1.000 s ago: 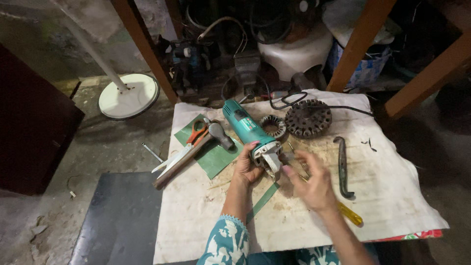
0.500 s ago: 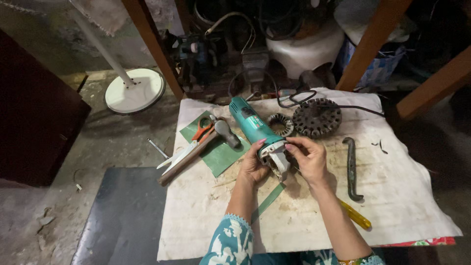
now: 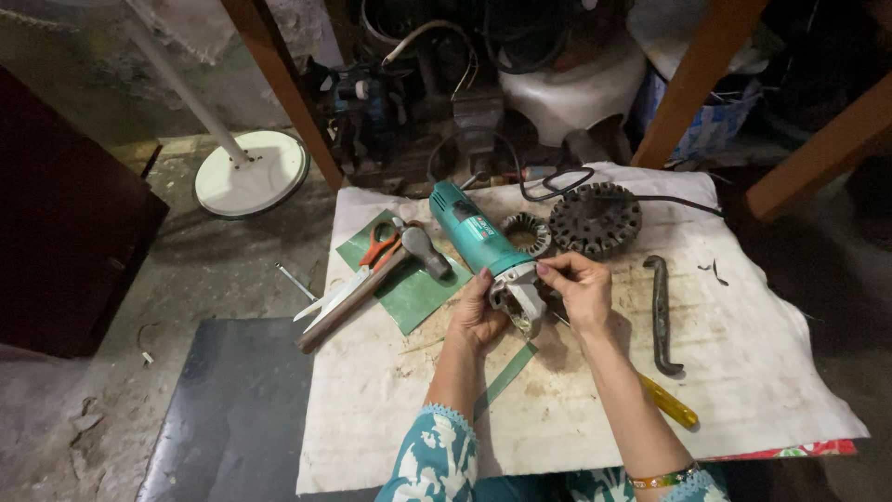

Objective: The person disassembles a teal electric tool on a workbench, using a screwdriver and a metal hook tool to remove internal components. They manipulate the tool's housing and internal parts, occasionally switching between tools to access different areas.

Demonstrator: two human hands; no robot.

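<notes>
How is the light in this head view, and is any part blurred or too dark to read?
In the head view, light falls evenly on the white cloth; the left hand, right hand and teal grinder look sharp. The clutter behind the table lies in deep shadow, and the wooden posts bend outward near the frame edges.

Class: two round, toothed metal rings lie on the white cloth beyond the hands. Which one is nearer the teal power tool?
The smaller, pale ring, hollow in the middle, lies right beside the teal power tool. The larger, dark ring sits farther right, by the black cable.
</notes>
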